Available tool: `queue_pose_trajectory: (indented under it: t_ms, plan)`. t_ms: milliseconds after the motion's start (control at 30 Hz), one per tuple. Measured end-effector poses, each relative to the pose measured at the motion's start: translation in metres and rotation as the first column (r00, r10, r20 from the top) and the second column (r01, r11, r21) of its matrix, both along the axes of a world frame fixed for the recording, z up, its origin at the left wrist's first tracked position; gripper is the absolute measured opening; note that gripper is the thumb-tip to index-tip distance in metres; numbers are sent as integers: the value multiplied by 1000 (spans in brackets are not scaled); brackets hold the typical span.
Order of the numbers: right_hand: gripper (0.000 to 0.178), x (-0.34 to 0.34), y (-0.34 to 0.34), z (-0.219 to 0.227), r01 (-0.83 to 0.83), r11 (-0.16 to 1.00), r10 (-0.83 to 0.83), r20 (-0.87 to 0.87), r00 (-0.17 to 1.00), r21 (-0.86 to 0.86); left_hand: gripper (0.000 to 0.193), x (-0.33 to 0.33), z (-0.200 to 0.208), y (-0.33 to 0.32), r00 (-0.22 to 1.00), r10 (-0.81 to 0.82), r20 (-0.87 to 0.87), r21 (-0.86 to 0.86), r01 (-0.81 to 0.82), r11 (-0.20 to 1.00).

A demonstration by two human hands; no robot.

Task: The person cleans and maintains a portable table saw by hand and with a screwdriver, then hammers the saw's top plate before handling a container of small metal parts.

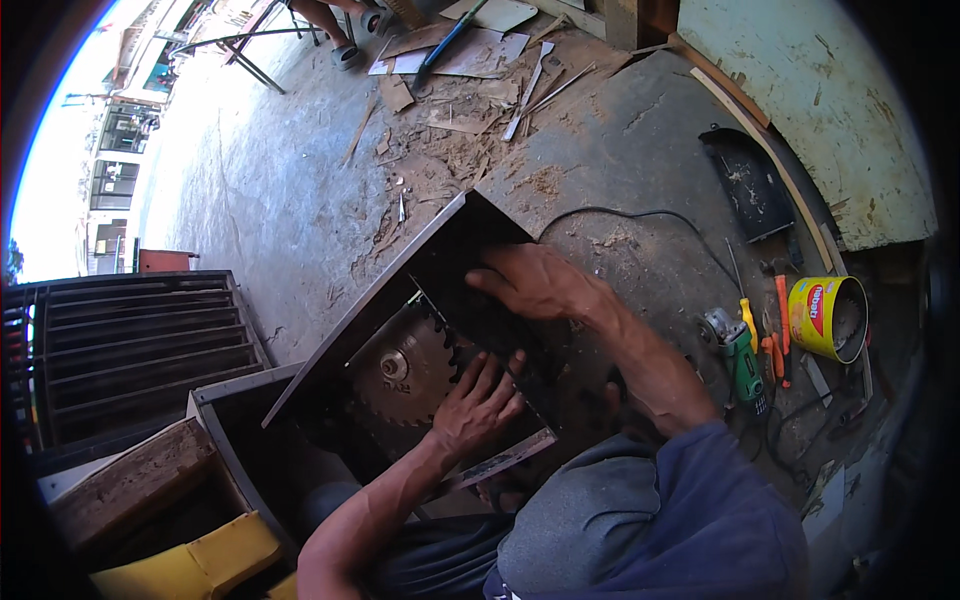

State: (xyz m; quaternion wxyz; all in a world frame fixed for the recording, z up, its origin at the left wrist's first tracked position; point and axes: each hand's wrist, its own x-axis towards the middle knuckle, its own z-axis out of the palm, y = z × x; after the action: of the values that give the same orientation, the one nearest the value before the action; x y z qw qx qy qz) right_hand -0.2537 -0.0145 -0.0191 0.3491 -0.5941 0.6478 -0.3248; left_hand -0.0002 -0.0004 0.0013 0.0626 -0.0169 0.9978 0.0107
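Note:
A dark metal saw table point(335, 345) stands tilted in front of me, its underside toward me. Mounted in it is a round toothed saw blade point(420, 375), with a nut and washer at its centre. My left hand point(482, 402) lies on the dark metal just right of the blade, fingers stretched out and spread, close to the teeth. My right hand point(528, 282) rests against the dark underside near the table's far right edge. Its thumb shows, but the other fingers are partly lost in shadow, so its grip is unclear.
To the right lie a green angle grinder point(745, 368), a yellow screwdriver point(748, 318), an orange-handled hammer point(783, 325) and a yellow tin point(828, 318). A black dustpan point(748, 185) sits beyond. Wood scraps point(470, 130) litter the far floor. Dark slatted frame point(150, 345) at left.

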Motion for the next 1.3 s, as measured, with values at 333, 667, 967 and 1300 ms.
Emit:
queue_pose_trajectory:
  t_ms: [333,667,967,1300]
  plan:
    - [33,13,-10,-16,-103,978,52,-261,964,-183,27,-1,0,0,1000,-4,-27,-24,3,1000]
    - [25,22,-5,-23,66,974,-86,-86,993,-217,23,1,-3,1,998,-17,-57,-33,15,999]
    - [26,14,5,-17,46,890,-71,-40,997,-453,21,-4,0,-2,1000,-22,-23,-18,22,1000]
    - [26,29,-8,-29,-73,983,17,-314,949,-166,24,3,5,-2,999,-26,-32,-12,26,1000]
